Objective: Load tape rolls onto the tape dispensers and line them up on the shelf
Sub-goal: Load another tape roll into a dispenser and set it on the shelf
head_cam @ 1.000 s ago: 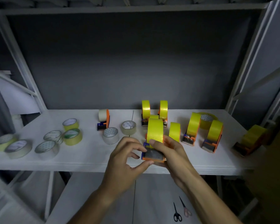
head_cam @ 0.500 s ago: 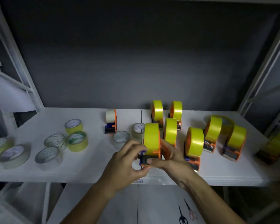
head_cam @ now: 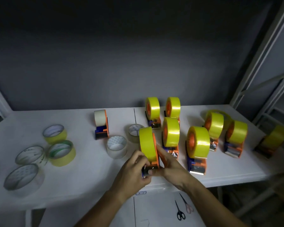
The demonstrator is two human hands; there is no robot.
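An orange dispenser loaded with a yellow tape roll (head_cam: pixel 147 144) stands upright near the front edge of the white shelf (head_cam: pixel 88 177). My left hand (head_cam: pixel 134 171) grips its blue front end from the left. My right hand (head_cam: pixel 170 166) holds its orange side from the right. Several loaded yellow dispensers stand to the right and behind, the nearest (head_cam: pixel 197 148) close beside my right hand. A dispenser with a white roll (head_cam: pixel 101 123) stands further back on the left. Loose rolls lie flat: two clear ones (head_cam: pixel 117 146) just left of the held dispenser, several more (head_cam: pixel 61 150) at the far left.
A dark wall closes the back of the shelf. A grey metal upright and brace (head_cam: pixel 259 71) rise at the right. One more loaded dispenser (head_cam: pixel 275 141) sits in shadow at the far right edge. Two pairs of scissors (head_cam: pixel 183 208) lie on a lower surface below the shelf front.
The held dispenser has come down from in front of the shelf onto its front part. The camera has swung right and moved closer, so the shelf looks larger.
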